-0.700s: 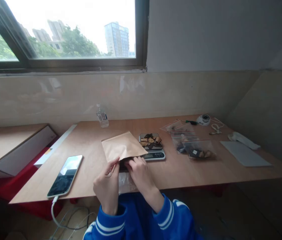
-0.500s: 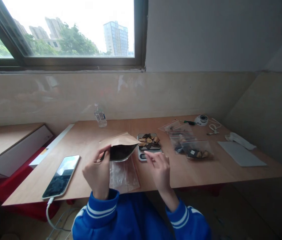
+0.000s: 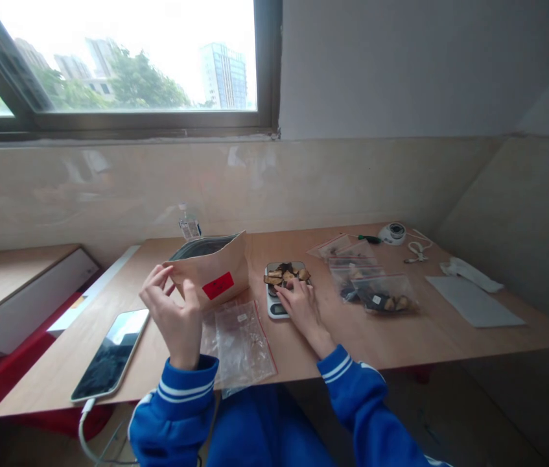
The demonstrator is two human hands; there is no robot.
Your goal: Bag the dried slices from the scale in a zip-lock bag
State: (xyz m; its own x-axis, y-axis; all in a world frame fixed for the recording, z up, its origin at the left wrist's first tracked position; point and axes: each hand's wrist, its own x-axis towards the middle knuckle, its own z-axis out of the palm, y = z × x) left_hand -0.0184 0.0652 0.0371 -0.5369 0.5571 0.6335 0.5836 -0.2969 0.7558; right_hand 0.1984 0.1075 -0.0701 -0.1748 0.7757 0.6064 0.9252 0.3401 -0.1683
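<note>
- Head view showed the left hand (image 3: 173, 314) near the middle of the frame, a bit to the left, with its fingers pinched on the edge of a brown paper bag (image 3: 213, 272).
- That bag stood upright with its mouth open at the top, and it had a red sticker (image 3: 218, 285) on the front.
- Just right of the middle, the right hand (image 3: 298, 303) lay with its fingers spread loose on a small scale (image 3: 277, 305); it gripped nothing that I could see.
- Brown dried slices (image 3: 286, 274) sat in a heap on the scale, touching the fingertips.
- Below the bag, a clear plastic bag (image 3: 245, 340) lay flat on the wooden table (image 3: 376, 331).
- More clear bags with dark bits (image 3: 376, 292) lay to the right of the scale.
- At the lower left, a phone (image 3: 109, 353) lay on the table with a white cable plugged in.
- Behind the paper bag, a small bottle (image 3: 188, 226) stood by the wall.
</note>
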